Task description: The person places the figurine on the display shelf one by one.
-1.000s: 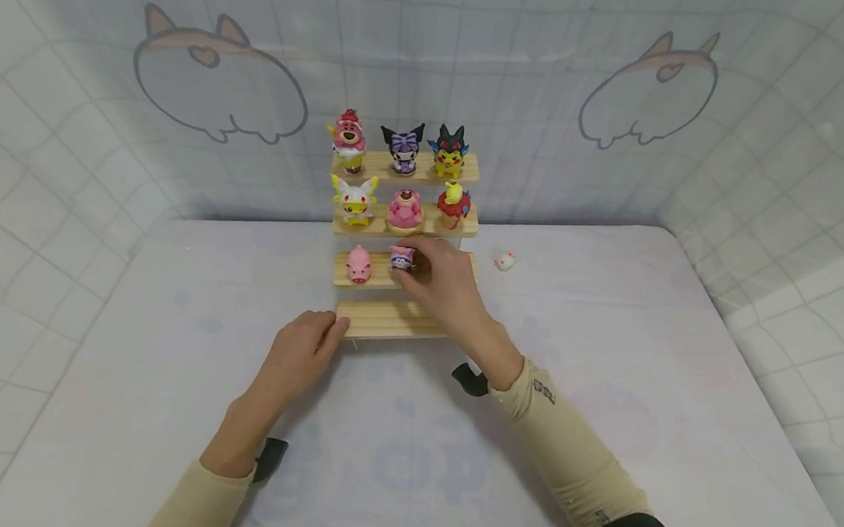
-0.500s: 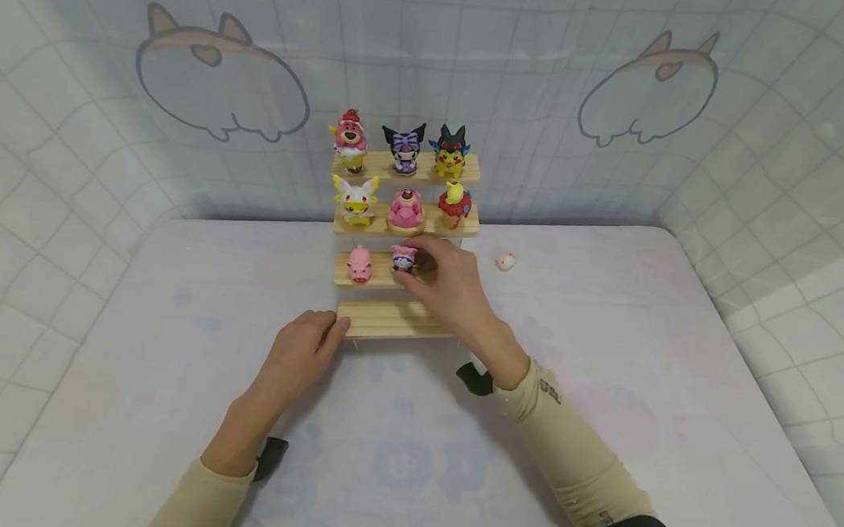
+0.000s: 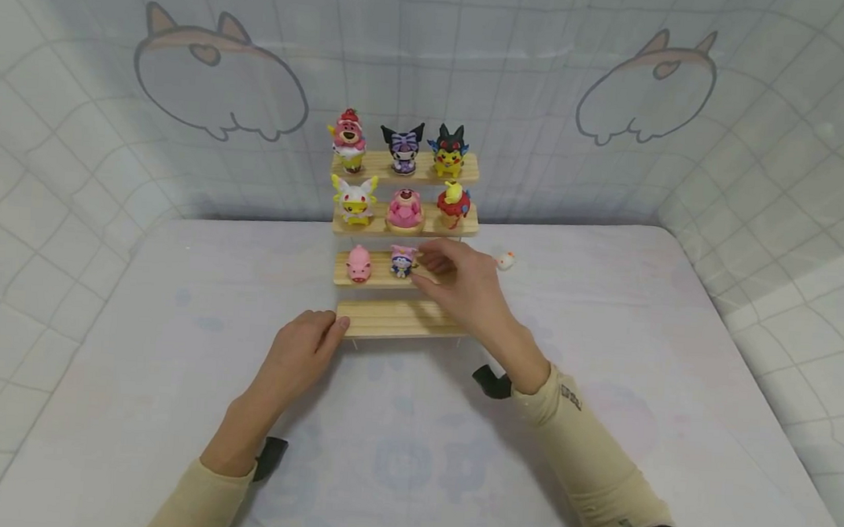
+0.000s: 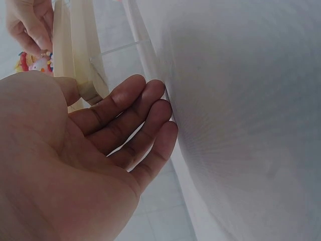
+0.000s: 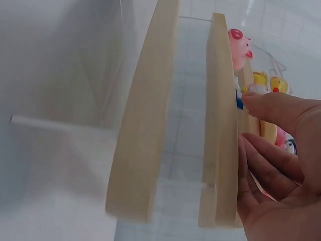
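Observation:
A tiered wooden display stand [image 3: 404,320] stands on the cloth-covered table. My left hand [image 3: 304,345] holds the left end of its lowest board, thumb on top and fingers beyond the end; the left wrist view shows the board's corner [image 4: 92,94] between thumb and index finger. On the third board stands a small figurine [image 3: 402,262] with a pink top and blue body. Just right of it is my right hand [image 3: 467,286], thumb and fingers parted with nothing held between them. Left of that figurine sits a pink pig figurine [image 3: 359,264], also visible in the right wrist view.
Figurines fill the upper two boards, among them a pink bear [image 3: 405,210] and a black-eared purple one [image 3: 404,149]. A small white figurine [image 3: 506,261] lies on the table right of the stand, partly behind my right hand. A patterned curtain [image 3: 435,55] hangs behind.
My right hand has let go of the small pink-and-blue figurine and drawn back slightly to the right. The figurine stays upright on the third board. My left hand has not moved.

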{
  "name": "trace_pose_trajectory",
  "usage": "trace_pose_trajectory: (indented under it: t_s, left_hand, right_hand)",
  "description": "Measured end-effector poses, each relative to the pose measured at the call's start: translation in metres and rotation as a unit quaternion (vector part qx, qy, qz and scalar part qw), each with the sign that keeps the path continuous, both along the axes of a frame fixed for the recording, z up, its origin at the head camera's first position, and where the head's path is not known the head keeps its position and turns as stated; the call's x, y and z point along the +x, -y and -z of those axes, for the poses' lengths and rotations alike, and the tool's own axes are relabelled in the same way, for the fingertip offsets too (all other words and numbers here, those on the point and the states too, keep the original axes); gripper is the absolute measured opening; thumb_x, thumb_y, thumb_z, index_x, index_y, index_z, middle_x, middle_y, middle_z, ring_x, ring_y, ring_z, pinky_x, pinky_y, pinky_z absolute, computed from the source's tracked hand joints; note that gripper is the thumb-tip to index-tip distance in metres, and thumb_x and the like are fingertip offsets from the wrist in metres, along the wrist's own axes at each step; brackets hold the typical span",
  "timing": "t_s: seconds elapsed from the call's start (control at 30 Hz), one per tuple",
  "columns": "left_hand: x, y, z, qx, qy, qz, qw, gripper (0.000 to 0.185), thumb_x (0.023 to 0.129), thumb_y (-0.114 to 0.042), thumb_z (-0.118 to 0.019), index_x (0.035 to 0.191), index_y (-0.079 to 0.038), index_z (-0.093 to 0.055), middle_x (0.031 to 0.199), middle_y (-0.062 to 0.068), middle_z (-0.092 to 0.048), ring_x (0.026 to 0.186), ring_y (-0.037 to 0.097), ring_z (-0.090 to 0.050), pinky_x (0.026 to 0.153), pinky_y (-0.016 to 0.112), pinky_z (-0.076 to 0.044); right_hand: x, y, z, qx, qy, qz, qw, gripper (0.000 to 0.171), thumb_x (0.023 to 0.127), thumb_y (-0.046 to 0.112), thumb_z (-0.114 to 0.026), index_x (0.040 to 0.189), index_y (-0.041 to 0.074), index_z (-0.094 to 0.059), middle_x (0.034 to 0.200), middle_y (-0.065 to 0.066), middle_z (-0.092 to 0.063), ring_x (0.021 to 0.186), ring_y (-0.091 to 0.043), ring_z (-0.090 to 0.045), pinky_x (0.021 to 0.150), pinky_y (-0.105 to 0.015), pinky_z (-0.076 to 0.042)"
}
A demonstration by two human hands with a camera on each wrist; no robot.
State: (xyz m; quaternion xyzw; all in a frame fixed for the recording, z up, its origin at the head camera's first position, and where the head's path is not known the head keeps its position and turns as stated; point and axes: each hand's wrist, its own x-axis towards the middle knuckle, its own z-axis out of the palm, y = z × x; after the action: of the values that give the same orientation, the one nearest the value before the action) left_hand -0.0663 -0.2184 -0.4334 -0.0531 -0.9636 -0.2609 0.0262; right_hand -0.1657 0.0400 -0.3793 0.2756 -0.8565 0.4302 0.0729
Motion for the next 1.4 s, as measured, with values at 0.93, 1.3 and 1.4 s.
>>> trace_pose_trajectory:
  t_s: [0.93, 1.3, 1.4]
  left_hand:
    - [-0.002, 0.0, 0.003, -0.009, 0.013, -0.006, 0.9999, 0.034, 0.112, -0.029, -0.052, 0.088, -0.008, -0.061, 0.075, 0.005, -0.053, 0.076, 0.023, -0.048, 0.069, 0.037, -0.04]
    - [-0.003, 0.001, 0.004, -0.008, 0.011, -0.006, 0.9999, 0.033, 0.112, -0.029, -0.053, 0.088, -0.008, -0.061, 0.075, 0.005, -0.053, 0.076, 0.023, -0.049, 0.069, 0.037, -0.04]
    - [-0.003, 0.001, 0.004, -0.008, 0.01, -0.004, 0.9999, 0.034, 0.112, -0.029, -0.053, 0.087, -0.008, -0.061, 0.074, 0.005, -0.052, 0.076, 0.023, -0.048, 0.068, 0.036, -0.039]
  right_hand:
    - [-0.026, -0.09, -0.015, -0.037, -0.04, 0.105, 0.993, 0.019, 0.094, 0.007, -0.079, 0.113, 0.005, -0.076, 0.099, -0.009, -0.079, 0.09, -0.025, -0.076, 0.085, -0.042, -0.062]
    - [-0.041, -0.104, 0.003, -0.036, 0.0, 0.139, 0.99, 0.027, 0.094, 0.01, -0.079, 0.119, 0.002, -0.073, 0.111, -0.017, -0.076, 0.103, -0.032, -0.073, 0.09, -0.047, -0.06]
    - [-0.047, -0.108, 0.014, -0.005, 0.029, 0.144, 0.989, 0.031, 0.094, 0.012, -0.079, 0.123, 0.0, -0.072, 0.119, -0.019, -0.074, 0.109, -0.036, -0.071, 0.092, -0.051, -0.059]
